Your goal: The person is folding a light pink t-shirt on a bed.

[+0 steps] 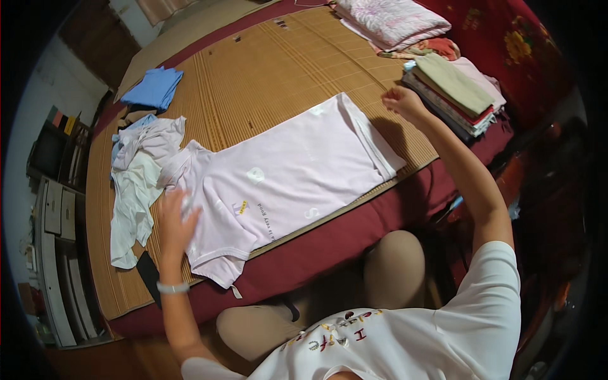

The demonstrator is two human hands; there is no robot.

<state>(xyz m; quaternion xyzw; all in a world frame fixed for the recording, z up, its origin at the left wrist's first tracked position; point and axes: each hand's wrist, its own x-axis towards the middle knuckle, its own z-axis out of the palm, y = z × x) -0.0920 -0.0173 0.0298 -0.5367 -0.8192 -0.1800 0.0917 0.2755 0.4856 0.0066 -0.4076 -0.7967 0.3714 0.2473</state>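
A pale pink T-shirt (pixel 285 161) lies spread flat on the woven mat, its hem to the right and its collar and sleeves to the left. My left hand (pixel 177 221) is over the shirt's shoulder end, fingers apart and slightly blurred; whether it touches the cloth I cannot tell. Off the hem's far right corner, my right hand (pixel 404 103) hovers above the mat with its fingers loosely curled and nothing visible in them. Left of the shirt is a crumpled heap of white clothes (pixel 136 202) and pinkish clothes (pixel 152 139).
The mat (pixel 253 69) covers a bed with a dark red sheet (pixel 310 253). Folded blue clothing (pixel 154 88) sits at the far left. A stack of folded clothes (pixel 453 88) stands at the right, below a folded quilt (pixel 396 22). A drawer cabinet (pixel 60 209) is at left.
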